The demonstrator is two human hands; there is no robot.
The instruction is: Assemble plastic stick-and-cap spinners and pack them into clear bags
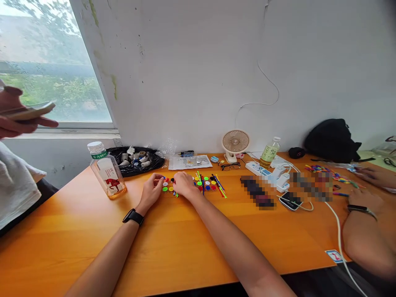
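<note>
My left hand (152, 189), with a black watch (133, 217) on the wrist, rests at the left end of a spread of small coloured discs. Its thumb and fingers come together near a small blue and red bit, too small to make out. A green disc (165, 189) and a yellow disc (171, 189) lie just beside it. My right hand (185, 184) is curled over the middle of the spread, its fingertips pointing down and partly hidden. What it pinches does not show. Right of it lie more discs, a red one (207, 188) among them, and thin coloured sticks (220, 187).
A tea bottle (108, 175) stands left, near a black bag of waste (136, 161). Behind are a fan (235, 142), glasses (230, 166) and another bottle (270, 152). Right lie a power strip (261, 171), a phone (291, 200) and a co-worker's hands (366, 200). Another person's hand (18, 119) holds a phone.
</note>
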